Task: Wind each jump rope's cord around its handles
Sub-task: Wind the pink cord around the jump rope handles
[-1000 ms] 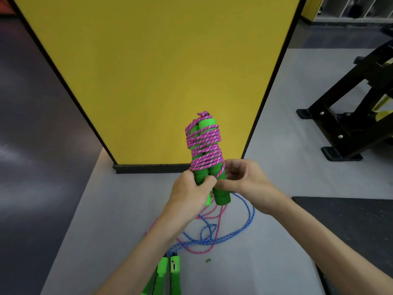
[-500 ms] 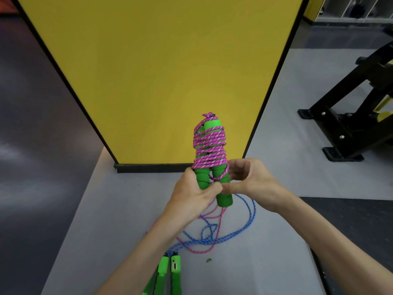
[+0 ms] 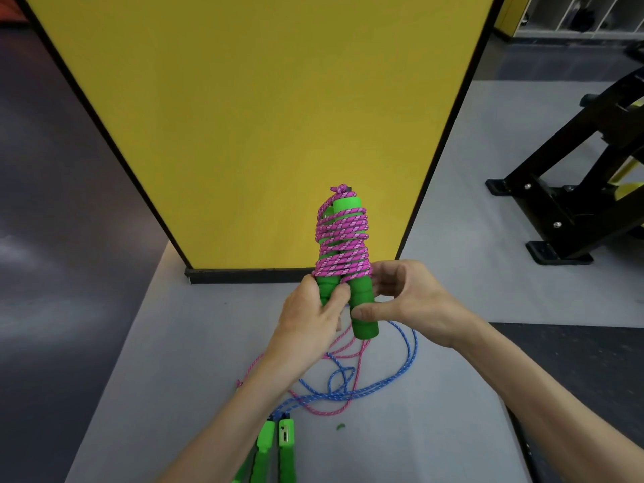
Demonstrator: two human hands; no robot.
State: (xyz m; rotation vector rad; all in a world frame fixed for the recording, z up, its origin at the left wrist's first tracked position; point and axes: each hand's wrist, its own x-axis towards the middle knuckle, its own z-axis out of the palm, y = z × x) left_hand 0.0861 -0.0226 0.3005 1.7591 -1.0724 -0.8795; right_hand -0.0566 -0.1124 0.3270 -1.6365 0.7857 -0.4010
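Two green foam handles [image 3: 362, 308] stand upright side by side, with pink cord [image 3: 343, 245] wound tightly around their upper half. My left hand [image 3: 310, 322] grips the lower part of the left handle. My right hand [image 3: 407, 301] pinches the right handle, thumb in front and fingers behind. A loose tail of pink cord [image 3: 334, 411] hangs down to the grey table [image 3: 167, 378]. A second rope lies there: blue cord [image 3: 400, 371] in loose loops, its two green handles [image 3: 275, 447] near the front edge.
A tall yellow panel [image 3: 261, 116] with a black base stands at the table's far edge. A black metal rack [image 3: 575, 190] sits on the floor to the right. A dark mat [image 3: 585, 364] borders the table on the right. A small green scrap [image 3: 340, 427] lies on the table.
The wound bundle has shifted slightly right and upright. My right hand moved from the cord's lower turns to pinch the right handle, thumb now in front.
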